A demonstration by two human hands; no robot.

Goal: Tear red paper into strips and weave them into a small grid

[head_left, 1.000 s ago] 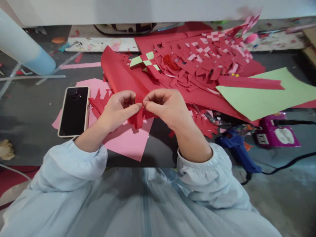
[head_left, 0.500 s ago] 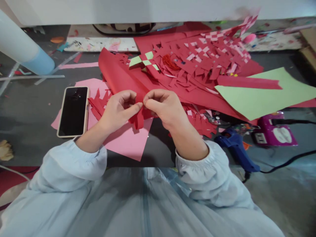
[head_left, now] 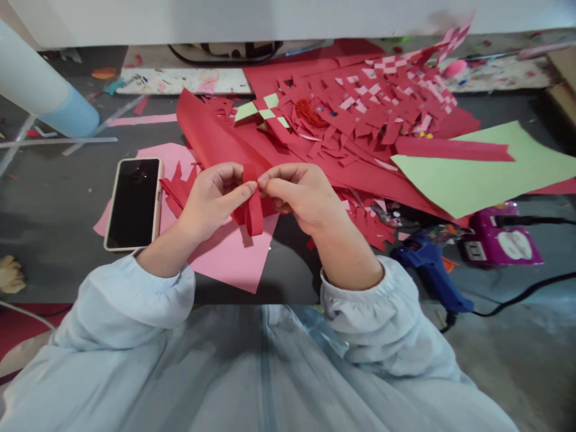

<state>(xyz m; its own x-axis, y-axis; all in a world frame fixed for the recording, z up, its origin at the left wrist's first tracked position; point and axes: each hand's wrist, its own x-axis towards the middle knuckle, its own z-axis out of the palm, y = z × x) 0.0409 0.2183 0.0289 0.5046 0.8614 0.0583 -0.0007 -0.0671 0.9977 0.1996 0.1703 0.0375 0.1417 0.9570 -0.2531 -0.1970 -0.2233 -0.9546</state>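
A paper strip hangs between the left hand and the right hand over a desk. Left of the hands, a phone rests on a sheet that runs beneath the left hand. Beyond the hands, cut paper pieces spread rightward. Right of the hands, another strip lies across a second sheet; nearer sit a glue gun and, just right of it, a box.

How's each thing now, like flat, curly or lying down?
Red strip: bent into a loop
Left hand: pinching the strip
Right hand: pinching the strip's edge
Phone: lying flat, screen dark
Large red sheet: curled
Pink sheet: flat, partly covered
Green sheet: partly covered
Glue gun: on its side
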